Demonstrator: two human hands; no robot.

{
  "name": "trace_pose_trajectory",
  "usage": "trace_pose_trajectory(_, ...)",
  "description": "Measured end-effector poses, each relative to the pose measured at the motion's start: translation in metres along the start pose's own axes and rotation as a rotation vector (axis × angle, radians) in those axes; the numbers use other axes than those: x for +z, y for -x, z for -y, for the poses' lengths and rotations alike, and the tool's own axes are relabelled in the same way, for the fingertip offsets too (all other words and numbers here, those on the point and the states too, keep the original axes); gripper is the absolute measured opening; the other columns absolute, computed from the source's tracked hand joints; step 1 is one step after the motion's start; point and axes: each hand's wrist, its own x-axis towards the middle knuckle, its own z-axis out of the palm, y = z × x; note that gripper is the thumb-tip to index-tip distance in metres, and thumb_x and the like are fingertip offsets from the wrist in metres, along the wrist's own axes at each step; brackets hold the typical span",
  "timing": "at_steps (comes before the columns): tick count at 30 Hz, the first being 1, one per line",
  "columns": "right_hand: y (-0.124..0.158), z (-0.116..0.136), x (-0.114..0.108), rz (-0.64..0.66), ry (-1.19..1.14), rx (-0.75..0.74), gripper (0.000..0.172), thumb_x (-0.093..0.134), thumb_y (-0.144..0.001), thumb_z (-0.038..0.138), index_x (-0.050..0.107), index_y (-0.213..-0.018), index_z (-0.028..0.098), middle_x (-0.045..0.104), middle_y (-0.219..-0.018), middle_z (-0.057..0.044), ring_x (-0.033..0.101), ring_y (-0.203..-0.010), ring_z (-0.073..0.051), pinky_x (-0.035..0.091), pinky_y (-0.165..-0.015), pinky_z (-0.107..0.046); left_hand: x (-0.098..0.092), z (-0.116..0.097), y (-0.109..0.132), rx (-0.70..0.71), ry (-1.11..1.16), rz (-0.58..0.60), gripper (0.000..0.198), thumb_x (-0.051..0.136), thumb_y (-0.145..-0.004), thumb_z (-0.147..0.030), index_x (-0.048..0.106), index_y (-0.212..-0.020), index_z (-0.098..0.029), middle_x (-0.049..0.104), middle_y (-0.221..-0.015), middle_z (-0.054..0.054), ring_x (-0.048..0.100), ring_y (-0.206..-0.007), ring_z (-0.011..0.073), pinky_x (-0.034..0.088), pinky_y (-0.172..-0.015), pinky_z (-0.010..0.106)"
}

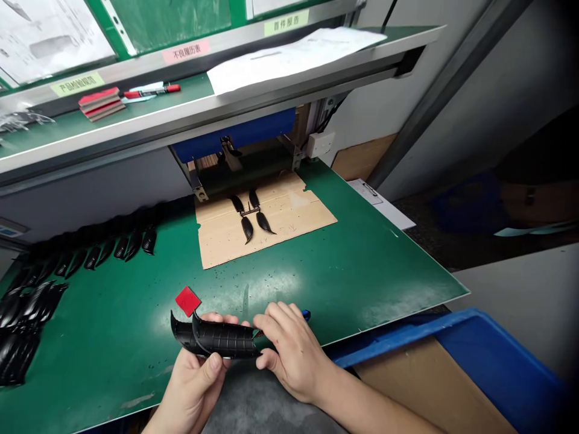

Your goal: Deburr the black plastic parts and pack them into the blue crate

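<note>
While the work is viewed from overhead, the green bench mat [136, 343] appears scattered with small dark specks and pale scuffs. A cardboard sheet [289, 211] lies on it toward the far edge, carrying four black curved parts [246, 229] around a small metal piece. More black parts [108, 250] stand in a row along the left side, with a dark heap [22, 319] nearer the front. A red square pad [188, 301] lies just beyond the hands.

The black ribbed part [224, 339] is held above the mat's near edge. The left hand [192, 386] cradles it, fingers curled beneath and thumb pressed on top. The right hand [294, 355] is partly closed over its other end, fingers above and thumb at the lower edge.

A blue crate [456, 343] sits at the right, lined with cardboard. Above the bench, a green-topped shelf [190, 96] carries loose paper [294, 60], a red marker [151, 90] and a stack of red-topped pads [101, 103]. A pink label [186, 52] reads 不良履历表 and a pale label [286, 22] reads 首件报告. A third label [76, 83] is only partly legible.
</note>
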Motion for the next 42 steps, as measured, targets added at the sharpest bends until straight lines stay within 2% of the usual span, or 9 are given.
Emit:
trace_pose_trajectory(4, -0.003, -0.002, 0.003, -0.003, 0.03, 0.023, 0.082, -0.003, -0.083, 0.072, 0.058, -0.096, 0.019, 0.049, -0.083, -0.006, 0.039, -0.075, -0.021, 0.026, -0.068, -0.034, 0.001, 0.0, -0.007, 0.006, -0.002, 0.017, 0.034, 0.068, -0.079, -0.022, 0.06, -0.111, -0.027, 0.061, -0.117, 0.007, 0.055, -0.117, 0.0286, 0.044, -0.099, 0.044)
trace_pose_trajectory(10, -0.007, -0.006, 0.008, -0.015, 0.067, 0.009, 0.075, -0.005, -0.085, 0.067, 0.051, -0.075, 0.018, 0.048, -0.074, -0.003, 0.037, -0.069, -0.018, 0.023, -0.064, -0.032, 0.001, -0.002, -0.013, 0.014, -0.052, 0.104, 0.032, 0.068, -0.079, -0.027, 0.057, -0.109, -0.031, 0.059, -0.114, 0.004, 0.052, -0.119, 0.0296, 0.038, -0.104, 0.047)
trace_pose_trajectory(18, -0.009, -0.012, 0.012, 0.035, 0.08, -0.039, 0.07, 0.0, -0.086, 0.069, 0.044, -0.067, 0.019, 0.049, -0.068, -0.001, 0.038, -0.064, -0.015, 0.024, -0.063, -0.031, -0.009, -0.008, -0.018, -0.008, -0.131, 0.198, 0.033, 0.069, -0.078, -0.027, 0.056, -0.108, -0.029, 0.057, -0.113, 0.005, 0.053, -0.117, 0.0326, 0.037, -0.103, 0.053)
trace_pose_trajectory(21, -0.011, -0.016, 0.008, 0.107, 0.0, -0.065, 0.066, 0.005, -0.086, 0.071, 0.042, -0.066, 0.02, 0.05, -0.067, 0.001, 0.038, -0.062, -0.014, 0.026, -0.062, -0.03, -0.011, -0.006, -0.019, -0.006, -0.131, 0.206, 0.033, 0.069, -0.077, -0.027, 0.056, -0.107, -0.029, 0.057, -0.112, 0.006, 0.053, -0.117, 0.0335, 0.037, -0.103, 0.054)
trace_pose_trajectory(26, -0.016, -0.021, -0.001, 0.244, -0.316, -0.124, 0.054, 0.016, -0.093, 0.063, 0.033, -0.065, 0.02, 0.046, -0.064, 0.003, 0.04, -0.061, -0.012, 0.031, -0.06, -0.026, -0.008, -0.007, -0.018, 0.009, -0.112, 0.192, 0.033, 0.069, -0.078, -0.027, 0.055, -0.107, -0.03, 0.056, -0.113, 0.004, 0.051, -0.119, 0.0317, 0.037, -0.104, 0.051)
trace_pose_trajectory(31, -0.02, -0.012, -0.003, 0.072, -0.52, -0.017, 0.059, 0.022, -0.084, 0.075, 0.045, -0.081, 0.02, 0.048, -0.077, -0.001, 0.045, -0.069, -0.014, 0.036, -0.063, -0.027, -0.005, -0.006, -0.017, 0.019, -0.024, 0.138, 0.035, 0.071, -0.076, -0.028, 0.054, -0.106, -0.032, 0.057, -0.114, 0.003, 0.048, -0.124, 0.0285, 0.037, -0.105, 0.044)
trace_pose_trajectory(36, -0.023, 0.003, -0.001, -0.016, -0.533, -0.024, 0.069, 0.015, -0.083, 0.077, 0.05, -0.093, 0.018, 0.049, -0.086, -0.006, 0.046, -0.079, -0.019, 0.041, -0.07, -0.032, -0.006, -0.003, -0.015, -0.004, 0.042, 0.072, 0.041, 0.074, -0.074, -0.028, 0.054, -0.109, -0.036, 0.06, -0.115, 0.001, 0.051, -0.121, 0.0258, 0.037, -0.104, 0.043)
trace_pose_trajectory(38, -0.023, 0.006, 0.002, -0.033, -0.524, -0.025, 0.068, 0.013, -0.084, 0.075, 0.05, -0.093, 0.018, 0.049, -0.086, -0.007, 0.046, -0.08, -0.02, 0.041, -0.071, -0.033, -0.007, -0.003, -0.014, -0.014, 0.049, 0.068, 0.041, 0.074, -0.073, -0.027, 0.055, -0.107, -0.037, 0.061, -0.113, 0.001, 0.051, -0.121, 0.0258, 0.037, -0.104, 0.043)
trace_pose_trajectory(42, -0.024, 0.009, 0.005, -0.036, -0.517, -0.016, 0.06, 0.011, -0.086, 0.073, 0.04, -0.078, 0.021, 0.045, -0.075, -0.002, 0.043, -0.071, -0.017, 0.038, -0.067, -0.031, -0.007, -0.005, -0.012, -0.014, 0.059, 0.085, 0.038, 0.074, -0.074, -0.026, 0.056, -0.106, -0.037, 0.062, -0.114, 0.0, 0.052, -0.121, 0.0237, 0.037, -0.104, 0.04)
